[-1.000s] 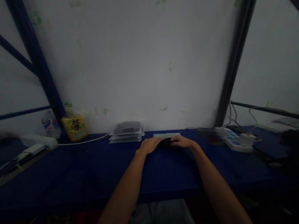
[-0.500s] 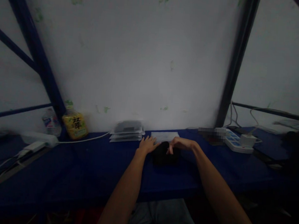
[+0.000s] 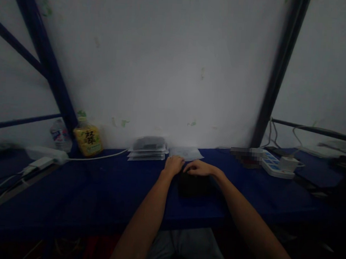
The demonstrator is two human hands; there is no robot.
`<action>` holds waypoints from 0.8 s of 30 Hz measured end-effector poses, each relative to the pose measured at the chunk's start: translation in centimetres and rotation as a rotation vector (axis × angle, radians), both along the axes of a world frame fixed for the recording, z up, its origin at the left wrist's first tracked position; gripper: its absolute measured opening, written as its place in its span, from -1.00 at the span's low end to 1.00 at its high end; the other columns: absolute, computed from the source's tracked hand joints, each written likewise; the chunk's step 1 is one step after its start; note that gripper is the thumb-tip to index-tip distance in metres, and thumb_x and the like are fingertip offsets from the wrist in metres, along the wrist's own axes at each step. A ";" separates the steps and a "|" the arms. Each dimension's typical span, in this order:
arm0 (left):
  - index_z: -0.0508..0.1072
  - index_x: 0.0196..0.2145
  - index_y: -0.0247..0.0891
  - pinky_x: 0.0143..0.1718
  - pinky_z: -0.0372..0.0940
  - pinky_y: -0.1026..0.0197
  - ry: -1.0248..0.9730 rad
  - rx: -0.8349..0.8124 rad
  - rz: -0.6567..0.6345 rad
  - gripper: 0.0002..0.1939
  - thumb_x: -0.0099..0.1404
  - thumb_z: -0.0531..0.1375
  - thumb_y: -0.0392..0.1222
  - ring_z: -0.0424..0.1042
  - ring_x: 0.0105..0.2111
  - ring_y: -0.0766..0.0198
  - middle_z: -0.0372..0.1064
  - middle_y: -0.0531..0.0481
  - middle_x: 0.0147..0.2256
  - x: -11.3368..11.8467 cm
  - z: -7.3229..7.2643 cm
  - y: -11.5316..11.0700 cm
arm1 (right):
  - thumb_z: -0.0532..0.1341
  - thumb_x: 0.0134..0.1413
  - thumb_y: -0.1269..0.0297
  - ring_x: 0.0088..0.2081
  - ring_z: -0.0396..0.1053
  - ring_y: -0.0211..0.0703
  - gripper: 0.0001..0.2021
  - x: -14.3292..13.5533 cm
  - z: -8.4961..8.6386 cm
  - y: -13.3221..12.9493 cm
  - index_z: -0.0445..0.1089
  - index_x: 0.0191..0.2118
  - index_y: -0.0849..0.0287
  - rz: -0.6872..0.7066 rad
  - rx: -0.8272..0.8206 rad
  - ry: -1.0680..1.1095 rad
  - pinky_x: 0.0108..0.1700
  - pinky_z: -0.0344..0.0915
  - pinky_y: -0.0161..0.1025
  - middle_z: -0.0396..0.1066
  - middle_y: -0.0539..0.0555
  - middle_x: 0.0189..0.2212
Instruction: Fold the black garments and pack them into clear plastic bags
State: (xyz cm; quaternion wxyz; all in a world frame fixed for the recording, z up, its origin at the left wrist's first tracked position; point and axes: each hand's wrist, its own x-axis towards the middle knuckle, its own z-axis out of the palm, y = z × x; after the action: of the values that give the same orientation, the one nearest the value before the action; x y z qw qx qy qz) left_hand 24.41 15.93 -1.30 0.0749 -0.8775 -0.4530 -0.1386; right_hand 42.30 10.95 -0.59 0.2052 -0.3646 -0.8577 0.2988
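Note:
A dark black item (image 3: 194, 186), boxy like a pouch or case, lies on the blue table in front of me; its details are lost in the dim light. My left hand (image 3: 174, 165) is at its back left corner, fingers bent and close together against it. Over its top edge, my right hand (image 3: 199, 169) curls its fingers down in a grip, the fingertips partly hidden. Just behind both hands is a flat white sheet or plastic bag (image 3: 186, 153).
Left of the sheet, several grey-white packets (image 3: 148, 148) are stacked. A yellow bottle (image 3: 88, 139) and a clear bottle (image 3: 60, 137) stand by the left post. Power strips lie at left (image 3: 47, 154) and right (image 3: 273, 164), with cables. A wall rises behind the blue table (image 3: 97, 195).
My left hand's spread fingers have drawn together. My right hand's fingers have curled down onto the black item. The white sheet behind has shifted left and lies askew.

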 end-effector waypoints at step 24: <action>0.48 -0.06 -0.26 -0.15 0.31 0.24 -0.295 -0.400 -0.177 -0.67 0.35 0.03 -0.12 0.48 -0.19 0.20 0.51 -0.04 -0.15 0.2 3.8 -1.4 | 0.25 -0.12 -0.15 -0.63 0.03 -0.39 -0.55 2.3 1.7 -0.6 0.17 -0.52 0.16 -0.430 -0.197 0.700 -0.59 -0.07 -0.39 0.12 -0.14 -0.66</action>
State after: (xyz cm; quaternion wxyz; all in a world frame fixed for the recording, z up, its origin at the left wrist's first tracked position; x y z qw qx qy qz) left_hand 24.58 14.52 2.54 -0.1795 -0.8814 -0.3987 -0.1789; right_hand 44.62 10.39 1.07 0.5060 -0.4295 -0.6081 0.4355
